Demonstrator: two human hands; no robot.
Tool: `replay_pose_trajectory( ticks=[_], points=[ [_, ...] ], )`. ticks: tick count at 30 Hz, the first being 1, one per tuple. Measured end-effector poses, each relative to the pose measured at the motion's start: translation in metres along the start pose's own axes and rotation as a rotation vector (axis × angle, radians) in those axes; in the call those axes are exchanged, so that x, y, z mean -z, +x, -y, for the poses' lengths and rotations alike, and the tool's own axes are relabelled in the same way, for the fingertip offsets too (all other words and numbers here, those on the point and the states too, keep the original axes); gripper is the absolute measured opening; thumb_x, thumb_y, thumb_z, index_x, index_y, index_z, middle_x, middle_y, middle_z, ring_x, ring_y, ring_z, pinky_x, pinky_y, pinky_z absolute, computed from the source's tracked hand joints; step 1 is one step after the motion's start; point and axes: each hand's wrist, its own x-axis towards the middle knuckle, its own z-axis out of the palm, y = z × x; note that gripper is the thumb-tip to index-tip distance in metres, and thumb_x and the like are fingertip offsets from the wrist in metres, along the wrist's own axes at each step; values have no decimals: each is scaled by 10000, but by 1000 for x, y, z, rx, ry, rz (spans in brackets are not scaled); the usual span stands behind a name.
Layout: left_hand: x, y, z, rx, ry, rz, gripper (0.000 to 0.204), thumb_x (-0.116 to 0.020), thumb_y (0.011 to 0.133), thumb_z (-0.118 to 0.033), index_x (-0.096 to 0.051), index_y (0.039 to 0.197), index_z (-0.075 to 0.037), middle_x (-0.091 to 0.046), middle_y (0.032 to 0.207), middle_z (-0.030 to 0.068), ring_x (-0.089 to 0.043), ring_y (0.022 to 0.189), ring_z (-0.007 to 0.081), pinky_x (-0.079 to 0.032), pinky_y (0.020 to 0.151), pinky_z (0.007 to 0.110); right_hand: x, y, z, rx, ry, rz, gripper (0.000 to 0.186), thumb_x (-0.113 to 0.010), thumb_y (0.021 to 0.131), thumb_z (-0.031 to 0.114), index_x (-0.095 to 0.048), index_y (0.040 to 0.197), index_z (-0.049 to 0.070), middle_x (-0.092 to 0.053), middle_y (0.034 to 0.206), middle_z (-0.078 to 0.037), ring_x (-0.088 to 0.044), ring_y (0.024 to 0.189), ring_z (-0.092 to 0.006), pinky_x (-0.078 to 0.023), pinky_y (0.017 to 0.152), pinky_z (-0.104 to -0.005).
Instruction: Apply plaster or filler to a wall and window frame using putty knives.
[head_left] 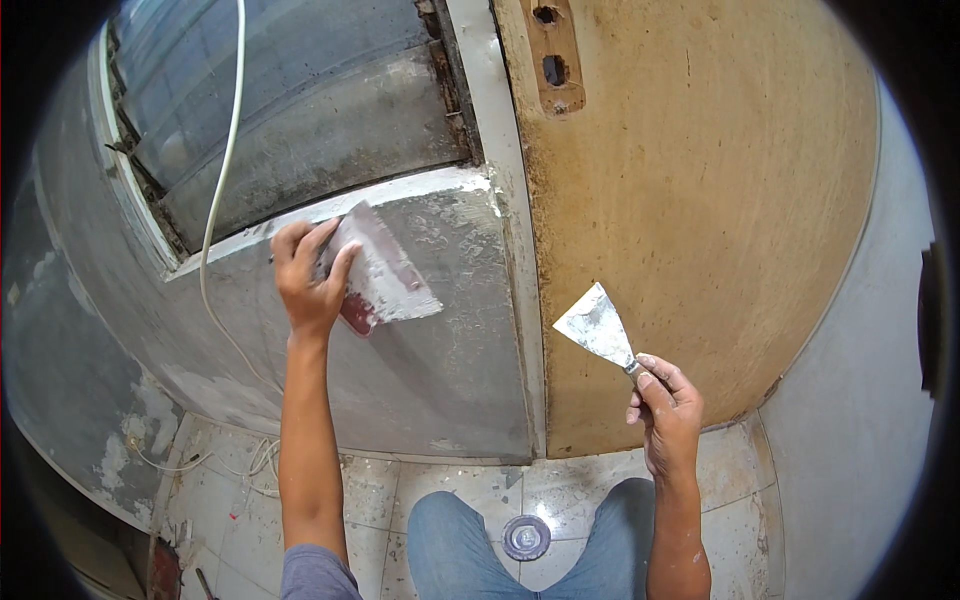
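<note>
Head — scraper [597, 325] white-smeared, apparently caked.

A plain, muted grey-blue sleeve [318, 577] shows at the lower left of the frame, its edge near the elbow. Faded blue jeans [450, 545] fill the bottom centre (the outer side of the right leg looks darker, greyer). The left hand [312, 275], left of centre, is bare; the right hand [668, 415], lower right, is bare too, its fingers flecked with white.
</note>
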Motion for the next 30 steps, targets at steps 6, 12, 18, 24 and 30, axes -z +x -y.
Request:
replay_pose_trajectory(
  ticks=[6, 12, 18, 24, 30],
  points=[
    [28, -64, 6, 604, -192, 39, 159, -714, 811, -109, -586, 794, -16, -507, 899, 41, -507, 843, 137, -411, 732, 240, -20, 3, 1, 15, 44, 48, 299, -587, 896, 54, -567, 1143, -112, -617, 919, -105, -542, 671, -100, -490, 538, -244],
    [44, -92, 8, 793, -557, 67, 129, -582, 929, -130, -507, 884, -35, -449, 860, -17, -426, 796, 74, -374, 731, 215, -51, -8, 10, 8, 57, 111, 357, -588, 896, 65, -541, 1203, -110, -614, 920, -81, -537, 675, -96, -483, 595, -236],
    [117, -72, 9, 864, -279, 270, 117, -483, 957, -138, -487, 886, -46, -411, 812, -29, -378, 731, 70, -344, 662, 219, -77, -15, 30, -198, 73, 116, 407, -600, 881, 62, -524, 1254, -81, -591, 974, -58, -534, 744, -94, -464, 649, -224],
    [208, -93, -40, 1480, -70, 319, 144, -521, 958, -172, -544, 947, -30, -553, 873, 16, -496, 812, 99, -419, 748, 250, -108, -25, 65, -540, 296, -4, 454, -589, 891, 70, -473, 1308, -66, -574, 990, -48, -531, 814, -96, -445, 772, -256],
    [337, -72, -99, 1997, -33, 464, 143, -530, 972, -177, -567, 953, -40, -600, 872, 31, -542, 801, 110, -448, 740, 260, -156, -28, 88, -708, 108, -107, 431, -579, 903, 75, -486, 1315, -12, -560, 964, -12, -532, 786, -88, -457, 731, -229]
  ],
)
